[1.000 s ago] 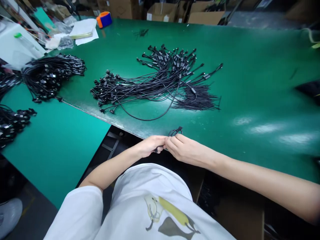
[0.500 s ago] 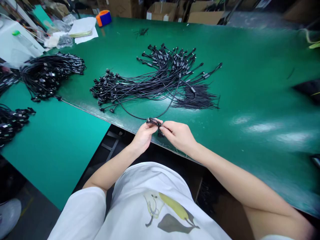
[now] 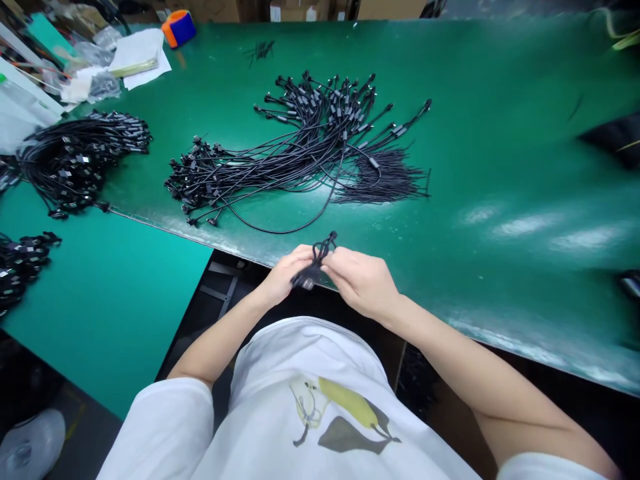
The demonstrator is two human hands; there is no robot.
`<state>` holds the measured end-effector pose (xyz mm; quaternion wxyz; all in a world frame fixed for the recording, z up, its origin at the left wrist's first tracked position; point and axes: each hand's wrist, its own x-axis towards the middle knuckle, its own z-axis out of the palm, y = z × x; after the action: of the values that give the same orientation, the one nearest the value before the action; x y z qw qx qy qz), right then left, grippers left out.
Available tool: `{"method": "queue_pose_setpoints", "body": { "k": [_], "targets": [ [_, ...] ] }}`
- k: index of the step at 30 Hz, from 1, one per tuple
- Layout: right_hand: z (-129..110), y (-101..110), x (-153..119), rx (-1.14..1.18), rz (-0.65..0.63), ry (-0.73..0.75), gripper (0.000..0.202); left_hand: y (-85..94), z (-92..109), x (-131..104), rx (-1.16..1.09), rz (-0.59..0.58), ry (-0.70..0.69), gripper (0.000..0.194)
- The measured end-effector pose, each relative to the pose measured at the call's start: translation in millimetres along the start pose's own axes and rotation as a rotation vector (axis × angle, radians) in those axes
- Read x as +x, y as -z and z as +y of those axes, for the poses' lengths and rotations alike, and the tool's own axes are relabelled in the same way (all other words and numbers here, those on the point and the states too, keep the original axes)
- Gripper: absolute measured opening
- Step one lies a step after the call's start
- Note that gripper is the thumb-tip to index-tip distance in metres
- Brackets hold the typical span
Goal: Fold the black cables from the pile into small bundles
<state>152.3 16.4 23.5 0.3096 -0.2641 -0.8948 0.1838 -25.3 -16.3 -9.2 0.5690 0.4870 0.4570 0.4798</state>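
Observation:
A small coiled black cable (image 3: 316, 261) is held between my two hands at the near table edge, its loops pointing up and a plug end hanging low. My left hand (image 3: 287, 273) grips it from the left, fingers closed. From the right, my right hand (image 3: 360, 277) pinches it. Just beyond lies a big spread of black cables (image 3: 280, 163) with plugs at both ends. A pile of thin black ties (image 3: 385, 179) rests against its right side.
Bundled black cables (image 3: 83, 157) lie at the left, with another bundle (image 3: 23, 263) nearer. Papers (image 3: 140, 57) and an orange and blue tape roll (image 3: 179, 29) sit at the back left. A dark object (image 3: 615, 140) is at the right.
The held cable has turned, so its loops now stand up between my fingers and its plug end shows lower left. The view has shifted slightly.

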Motion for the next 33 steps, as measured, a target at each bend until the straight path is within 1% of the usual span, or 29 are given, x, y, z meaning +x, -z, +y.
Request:
{"method": "queue_pose_setpoints", "body": {
  "k": [1, 2, 3, 4, 5, 7, 9, 10, 12, 14, 16, 18, 20, 21, 23, 25, 26, 28, 30, 31, 33],
  "targets": [
    [-0.3, -1.2, -0.8, -0.015, -0.047, 0.027, 0.029, 1.4, 4.4, 0.0, -0.143, -0.003, 0.043, 0.027],
    [0.8, -2.8, -1.3, -0.007, -0.093, 0.026, 0.029, 3.1, 10.1, -0.8, -0.232, 0.007, 0.059, 0.032],
    [3.2, -4.4, -1.3, 0.019, -0.129, -0.001, 0.029, 4.6, 16.3, -2.4, -0.263, 0.024, 0.049, 0.037],
    [6.7, -5.8, -0.9, 0.06, -0.148, -0.05, 0.029, 5.9, 22.3, -4.6, -0.243, 0.027, 0.022, 0.045],
    [10.8, -6.6, -0.2, 0.11, -0.146, -0.111, 0.029, 6.5, 27.0, -7.2, -0.181, 0.007, -0.009, 0.052],
    [18.3, -6.3, 1.7, 0.19, -0.088, -0.232, 0.028, 5.0, 30.2, -12.3, 0.005, -0.072, -0.045, 0.063],
    [21.6, -3.9, 2.9, 0.223, -0.018, -0.297, 0.027, 0.1, 24.0, -14.8, 0.134, -0.115, -0.021, 0.066],
    [21.1, -2.3, 3.0, 0.23, -0.002, -0.305, 0.027, -3.1, 18.6, -14.6, 0.149, -0.11, 0.009, 0.067],
    [17.1, 1.2, 2.1, 0.245, -0.013, -0.288, 0.028, -8.8, 7.6, -12.1, 0.064, -0.061, 0.083, 0.072],
    [12.0, 4.4, 0.0, 0.271, -0.042, -0.273, 0.029, -12.0, 1.1, -8.8, -0.078, -0.015, 0.129, 0.071],
    [9.1, 6.6, -2.3, 0.306, -0.063, -0.28, 0.031, -12.4, 0.6, -6.8, -0.144, -0.032, 0.139, 0.063],
    [8.4, 7.1, -4.0, 0.331, -0.091, -0.293, 0.033, -11.5, 3.0, -6.7, -0.103, -0.092, 0.149, 0.062],
    [7.6, 5.8, -4.9, 0.261, -0.119, -0.28, 0.033, -11.2, 4.6, -7.6, -0.044, -0.094, 0.148, 0.054],
    [6.6, 4.7, -4.9, 0.162, -0.118, -0.26, 0.031, -11.7, 4.9, -8.0, -0.035, -0.065, 0.136, 0.049],
    [3.2, 2.1, -3.8, -0.14, -0.076, -0.208, 0.029, -13.7, 5.1, -8.2, -0.061, 0.002, 0.096, 0.045],
    [-0.3, -0.4, -2.1, -0.43, -0.005, -0.163, 0.028, -16.7, 6.5, -7.6, -0.103, 0.029, 0.056, 0.046],
    [-1.5, -1.7, -1.3, -0.517, 0.021, -0.148, 0.027, -18.3, 8.0, -7.3, -0.121, 0.032, 0.038, 0.047],
    [-1.9, -4.8, -1.2, -0.568, 0.031, -0.124, 0.03, -21.4, 11.9, -7.2, -0.149, 0.028, 0.002, 0.05],
    [0.1, -8.7, -3.3, -0.541, 0.011, -0.123, 0.04, -23.0, 16.3, -7.8, -0.154, 0.015, -0.024, 0.053],
    [1.7, -10.5, -5.1, -0.528, 0.002, -0.124, 0.042, -22.7, 18.4, -8.4, -0.14, 0.002, -0.032, 0.052],
    [6.0, -12.5, -9.1, -0.524, 0.001, -0.125, 0.039, -18.1, 23.0, -9.4, -0.055, -0.026, -0.033, 0.045]
  ]
}}
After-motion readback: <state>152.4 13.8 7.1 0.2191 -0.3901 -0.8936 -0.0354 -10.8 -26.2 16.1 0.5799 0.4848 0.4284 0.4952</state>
